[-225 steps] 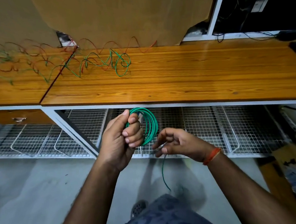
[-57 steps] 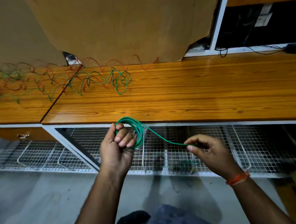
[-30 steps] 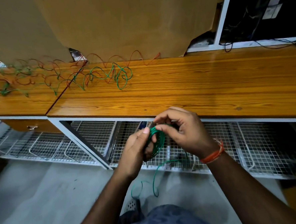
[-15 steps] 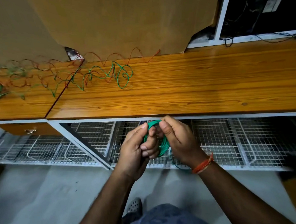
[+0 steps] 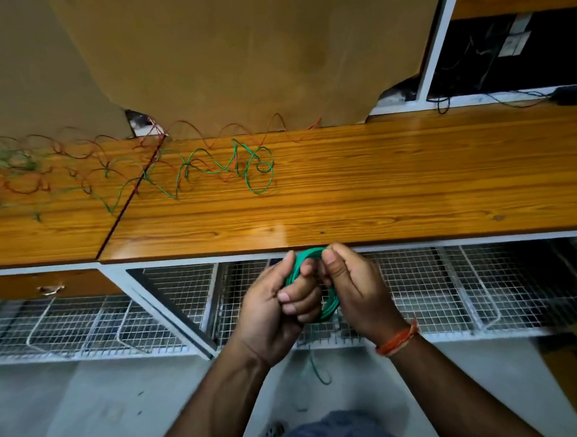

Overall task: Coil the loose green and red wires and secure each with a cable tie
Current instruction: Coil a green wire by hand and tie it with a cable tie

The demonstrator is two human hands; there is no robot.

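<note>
A long wooden bench (image 5: 396, 184) runs across the room, a dark seam splitting it from a second top on the left. Loose green wires (image 5: 257, 168) and red wires (image 5: 228, 134) sprawl over its back left part, thinning into a tangle toward the left edge. Brown cardboard (image 5: 236, 52) leans behind the bench; to the right of it a white frame borders a dark recess with black cables. Under the bench sit wire-mesh racks (image 5: 419, 288) on a white frame, above a pale grey floor.

In front of the bench edge, both hands meet on a green coil (image 5: 329, 307). The left hand (image 5: 276, 313) grips its left side, fingers curled round the loops. The right hand (image 5: 355, 288), an orange thread at its wrist, pinches the top of the coil with thumb and finger.

Much of the coil is hidden behind the fingers. A green tail (image 5: 318, 372) hangs below the hands, blurred against the floor. I cannot make out any cable tie. The far-left tangle is cut off by the frame.
</note>
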